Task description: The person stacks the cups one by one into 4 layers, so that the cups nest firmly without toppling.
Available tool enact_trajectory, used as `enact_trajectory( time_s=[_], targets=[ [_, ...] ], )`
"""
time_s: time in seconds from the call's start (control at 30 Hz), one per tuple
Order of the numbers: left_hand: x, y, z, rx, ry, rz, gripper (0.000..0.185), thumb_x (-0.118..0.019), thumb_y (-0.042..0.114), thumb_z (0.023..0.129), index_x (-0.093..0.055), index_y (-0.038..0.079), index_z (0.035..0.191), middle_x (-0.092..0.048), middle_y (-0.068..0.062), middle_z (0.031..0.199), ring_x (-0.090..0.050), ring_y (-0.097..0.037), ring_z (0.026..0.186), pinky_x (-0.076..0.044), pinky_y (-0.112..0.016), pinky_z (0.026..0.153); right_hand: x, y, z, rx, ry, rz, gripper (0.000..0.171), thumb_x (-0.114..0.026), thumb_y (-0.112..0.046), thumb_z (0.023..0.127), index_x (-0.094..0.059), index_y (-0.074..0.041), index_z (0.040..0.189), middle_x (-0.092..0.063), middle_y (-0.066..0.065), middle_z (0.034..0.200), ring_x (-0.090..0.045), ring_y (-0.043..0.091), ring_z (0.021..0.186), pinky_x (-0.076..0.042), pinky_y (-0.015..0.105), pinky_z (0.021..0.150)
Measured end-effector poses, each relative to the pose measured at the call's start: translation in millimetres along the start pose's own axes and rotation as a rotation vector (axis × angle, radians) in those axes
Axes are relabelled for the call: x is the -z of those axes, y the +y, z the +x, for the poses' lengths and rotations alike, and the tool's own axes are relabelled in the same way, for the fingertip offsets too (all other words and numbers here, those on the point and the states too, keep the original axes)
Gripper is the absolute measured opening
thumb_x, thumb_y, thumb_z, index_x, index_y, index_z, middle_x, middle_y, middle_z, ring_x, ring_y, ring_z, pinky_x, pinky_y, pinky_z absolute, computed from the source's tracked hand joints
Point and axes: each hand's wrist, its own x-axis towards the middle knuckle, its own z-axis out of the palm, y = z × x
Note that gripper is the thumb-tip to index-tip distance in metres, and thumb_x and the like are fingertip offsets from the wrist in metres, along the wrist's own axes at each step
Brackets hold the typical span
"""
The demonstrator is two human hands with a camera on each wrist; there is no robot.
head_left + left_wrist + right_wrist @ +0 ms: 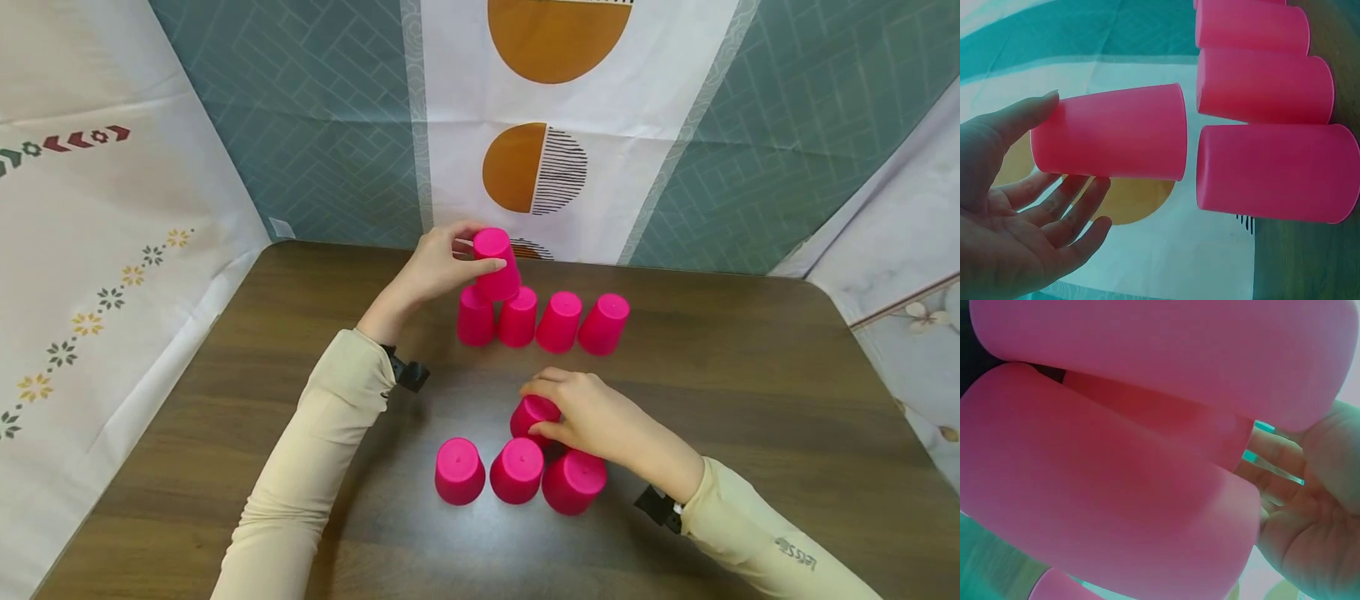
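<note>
Pinched between the thumb and fingers of my left hand (442,262) is a pink plastic cup (496,279), its base upward. It is just above the two leftmost cups of a back row (517,321) of several upside-down pink cups. The left wrist view has this held cup (1110,134) slightly apart from the row's nearest cup (1279,174). My right hand (588,412) grips another upside-down pink cup (531,414) behind the front row (517,475) of three. In the right wrist view, two front cups partly cover the gripped cup (1160,419); whether it touches the table is hidden.
The brown wooden table (750,375) extends to both sides of the cups. A patterned cloth (337,125) hangs along the back edge. White cloths hang at the left (97,275) and right (892,250).
</note>
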Motion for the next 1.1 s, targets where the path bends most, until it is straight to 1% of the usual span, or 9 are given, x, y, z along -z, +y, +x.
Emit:
enact_trajectory(
  time_s=[0.1,0.4,0.67,0.8,0.87,1.1],
  targets=[
    [-2.0,2.3,-0.2,0.012,-0.018,0.030,0.051,-0.074,0.027,0.079,-0.056,0.010,0.124,-0.063,-0.005,0.114,-0.060,-0.023,0.103,-0.050,-0.034,0.084,0.3,0.0,0.1,0.002,-0.006,-0.002,0.044,-0.082,-0.018,0.070,-0.065,-0.004,0.108,-0.064,0.006,0.101,-0.065,0.019,0.087,-0.055,0.028,0.073],
    [-6.6,1.5,3.0,-0.002,-0.068,0.051,0.052,-0.073,0.024,0.079,-0.055,0.008,0.126,-0.060,-0.007,0.115,-0.059,-0.026,0.102,-0.052,-0.034,0.082,0.5,2.4,0.2,-0.004,-0.001,0.007,0.044,-0.082,-0.020,0.070,-0.066,-0.006,0.108,-0.063,0.005,0.099,-0.064,0.016,0.084,-0.055,0.026,0.071],
    [-9.1,1.7,4.2,0.012,-0.070,0.078,0.064,-0.072,0.026,0.080,-0.043,0.011,0.136,-0.054,-0.009,0.125,-0.054,-0.025,0.111,-0.050,-0.037,0.088,-2.8,3.8,-2.2,-0.007,0.018,0.015,0.044,-0.082,-0.019,0.071,-0.066,-0.007,0.109,-0.063,0.004,0.102,-0.064,0.016,0.087,-0.055,0.027,0.074],
    [-9.2,0.7,3.6,-0.004,-0.078,0.077,0.063,-0.072,0.024,0.080,-0.045,0.008,0.135,-0.055,-0.009,0.125,-0.054,-0.027,0.112,-0.050,-0.038,0.088,-3.4,4.4,-3.2,0.000,0.019,-0.006,0.044,-0.081,-0.021,0.071,-0.065,-0.007,0.110,-0.063,0.004,0.103,-0.065,0.016,0.087,-0.055,0.027,0.074],
    [-8.7,0.2,2.7,-0.007,-0.075,0.075,0.063,-0.072,0.024,0.080,-0.045,0.009,0.135,-0.054,-0.009,0.125,-0.054,-0.026,0.111,-0.050,-0.037,0.088,-3.2,4.6,-2.8,0.002,0.016,-0.015,0.044,-0.082,-0.022,0.071,-0.065,-0.008,0.110,-0.063,0.004,0.104,-0.065,0.016,0.087,-0.055,0.027,0.074],
    [-9.1,3.6,4.9,-0.010,-0.094,0.080,0.065,-0.073,0.024,0.079,-0.043,0.009,0.136,-0.053,-0.010,0.127,-0.054,-0.027,0.112,-0.049,-0.037,0.089,-1.4,6.8,-4.5,-0.003,0.010,0.009,0.046,-0.081,-0.025,0.071,-0.066,-0.009,0.111,-0.064,0.003,0.106,-0.064,0.017,0.094,-0.054,0.029,0.078]
  ],
)
